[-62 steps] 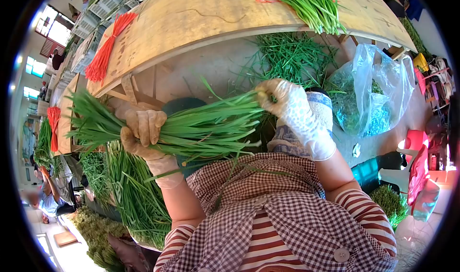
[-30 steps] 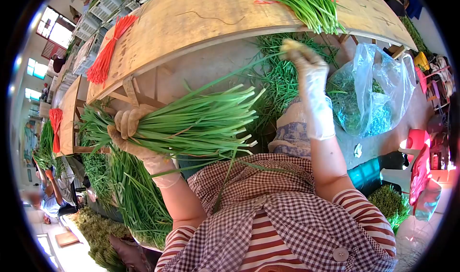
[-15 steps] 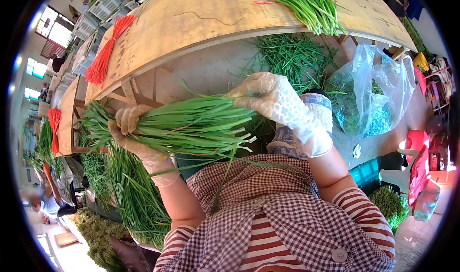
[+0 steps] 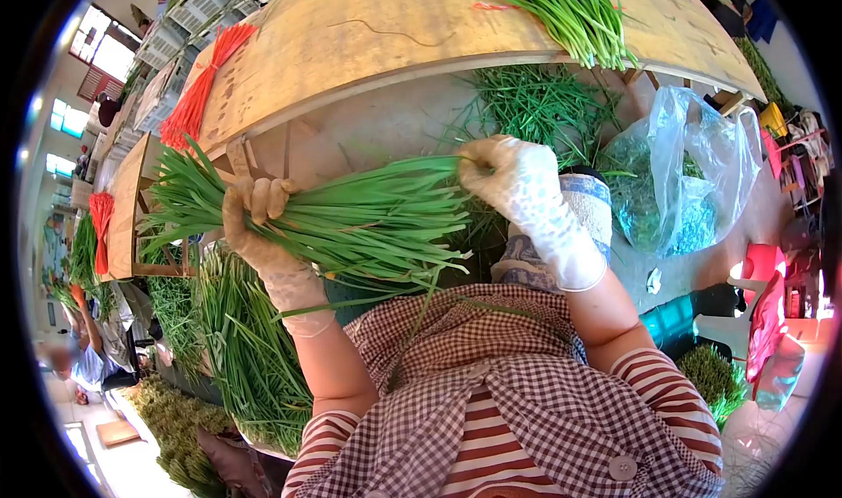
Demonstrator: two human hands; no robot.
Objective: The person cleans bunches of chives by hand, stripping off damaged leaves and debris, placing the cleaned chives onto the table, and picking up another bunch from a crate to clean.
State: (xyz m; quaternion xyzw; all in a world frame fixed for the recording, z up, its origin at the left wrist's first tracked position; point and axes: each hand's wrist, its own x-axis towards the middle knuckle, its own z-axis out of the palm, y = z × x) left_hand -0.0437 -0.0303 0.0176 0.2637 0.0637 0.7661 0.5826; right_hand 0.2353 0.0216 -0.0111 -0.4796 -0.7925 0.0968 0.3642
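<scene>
My gloved left hand [image 4: 261, 222] is wrapped round a thick bunch of long green stalks [image 4: 377, 217], held over my lap with its pale cut ends to the right. At the upper right end of the bunch, my gloved right hand [image 4: 517, 182] has its thumb and fingers pinched at the stalk tips; exactly what lies between them is too small to tell. A few loose blades hang down across my checked apron [image 4: 474, 331]. More long green stalks [image 4: 254, 349] lie heaped beside my left arm.
Across the front stands a wooden table [image 4: 368, 42] with a green bundle [image 4: 561, 11] and red ties [image 4: 203, 90]. Beneath it lies a pile of green scraps [image 4: 544, 107]. At the right is a clear plastic bag [image 4: 693, 173]. Another person [image 4: 92, 358] works at the far left.
My right hand went out to the right, pulling a long blade, then came back to the bunch. The bunch has shifted slightly in my left hand, which stays closed round it.
</scene>
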